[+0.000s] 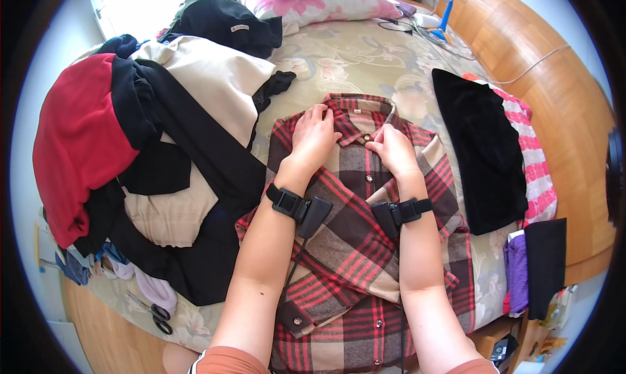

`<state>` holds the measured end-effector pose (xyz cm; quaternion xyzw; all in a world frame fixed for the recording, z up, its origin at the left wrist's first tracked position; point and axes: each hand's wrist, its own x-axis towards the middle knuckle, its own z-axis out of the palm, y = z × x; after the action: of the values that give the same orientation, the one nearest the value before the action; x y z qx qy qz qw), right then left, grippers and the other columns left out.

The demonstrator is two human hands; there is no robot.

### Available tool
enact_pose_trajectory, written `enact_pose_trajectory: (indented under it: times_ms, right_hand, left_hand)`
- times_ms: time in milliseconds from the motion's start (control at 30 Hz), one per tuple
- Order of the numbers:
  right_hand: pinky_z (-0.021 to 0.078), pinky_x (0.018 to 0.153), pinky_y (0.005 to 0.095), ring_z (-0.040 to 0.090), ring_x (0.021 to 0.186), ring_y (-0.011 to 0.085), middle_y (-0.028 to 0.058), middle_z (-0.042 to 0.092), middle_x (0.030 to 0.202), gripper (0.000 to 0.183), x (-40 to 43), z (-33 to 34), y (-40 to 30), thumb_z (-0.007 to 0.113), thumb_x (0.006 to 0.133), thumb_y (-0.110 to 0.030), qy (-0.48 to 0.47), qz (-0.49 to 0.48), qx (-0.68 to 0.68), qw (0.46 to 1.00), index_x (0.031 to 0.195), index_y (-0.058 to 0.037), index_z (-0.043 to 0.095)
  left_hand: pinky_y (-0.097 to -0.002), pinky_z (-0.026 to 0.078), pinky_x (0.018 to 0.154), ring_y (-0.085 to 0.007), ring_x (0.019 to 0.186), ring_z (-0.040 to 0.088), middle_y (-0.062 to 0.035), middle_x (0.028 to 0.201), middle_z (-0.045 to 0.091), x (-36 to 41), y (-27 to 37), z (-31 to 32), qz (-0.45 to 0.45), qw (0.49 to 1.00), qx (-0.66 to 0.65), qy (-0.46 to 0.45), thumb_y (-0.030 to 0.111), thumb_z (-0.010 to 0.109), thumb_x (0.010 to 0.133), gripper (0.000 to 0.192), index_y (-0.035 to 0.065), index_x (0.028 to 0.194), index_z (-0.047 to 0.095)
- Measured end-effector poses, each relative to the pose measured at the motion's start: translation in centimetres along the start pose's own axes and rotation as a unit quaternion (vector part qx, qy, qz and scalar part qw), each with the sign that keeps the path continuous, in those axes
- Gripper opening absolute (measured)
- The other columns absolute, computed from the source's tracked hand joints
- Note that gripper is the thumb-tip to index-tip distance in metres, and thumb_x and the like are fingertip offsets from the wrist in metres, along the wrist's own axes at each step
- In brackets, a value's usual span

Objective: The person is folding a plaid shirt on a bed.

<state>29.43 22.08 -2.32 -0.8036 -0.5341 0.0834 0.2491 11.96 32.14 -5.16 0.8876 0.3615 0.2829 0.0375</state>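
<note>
A red, black and beige plaid button-up shirt lies spread on a floral bedsheet, its collar away from me and its sleeves folded across the front. My left hand rests on the left side of the collar, fingers slightly bent; its fingertips touch the cloth. At the collar's front, beside the top button, my right hand pinches the shirt's edge between thumb and fingers. Both wrists wear black straps with small black devices. The underside of each hand is hidden.
A heap of clothes, including a red garment and black trousers, lies at left. Black-handled scissors lie near the bed's edge. Folded black fabric and a purple garment lie at right. A blue desk lamp stands behind.
</note>
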Motion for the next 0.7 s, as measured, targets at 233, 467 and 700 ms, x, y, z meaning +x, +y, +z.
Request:
enact_pose_trajectory:
  times_ms: [233, 467, 700]
  right_hand:
    - [0.0493, 0.071, 0.0430, 0.065, 0.079, 0.0338, 0.0155, 0.067, 0.080, 0.025, 0.5, 0.7, 0.0, 0.075, 0.082, -0.025, 0.050, 0.013, 0.010, 0.999, 0.085, -0.0046, 0.061]
    - [0.0514, 0.068, 0.0359, 0.067, 0.072, 0.0224, 0.0132, 0.068, 0.078, 0.017, 0.7, -1.6, 0.6, 0.071, 0.084, -0.017, 0.003, 0.045, 0.131, 0.990, 0.086, -0.0009, 0.065]
    - [0.0539, 0.070, 0.0334, 0.068, 0.074, 0.0237, 0.0145, 0.070, 0.083, 0.006, -0.4, -1.4, -2.8, 0.065, 0.080, -0.001, -0.044, -0.060, 0.208, 0.975, 0.085, -0.0009, 0.068]
  left_hand:
    - [-0.0418, 0.043, 0.101, -0.0328, 0.123, 0.048, -0.0162, 0.130, 0.051, 0.1, 0.3, -0.2, -0.013, 1.000, -0.003, -0.003, 0.023, 0.071, 0.083, 0.054, -0.0018, 0.127, 0.055]
    - [-0.0421, 0.043, 0.101, -0.0338, 0.123, 0.048, -0.0170, 0.131, 0.050, 0.1, 0.2, -0.4, -0.009, 1.000, -0.014, -0.009, 0.022, 0.071, 0.083, 0.054, -0.0022, 0.129, 0.054]
    - [-0.0424, 0.044, 0.100, -0.0341, 0.123, 0.049, -0.0173, 0.130, 0.050, 0.0, -0.1, -0.4, -0.012, 1.000, -0.009, -0.006, 0.022, 0.072, 0.083, 0.055, -0.0017, 0.129, 0.054]
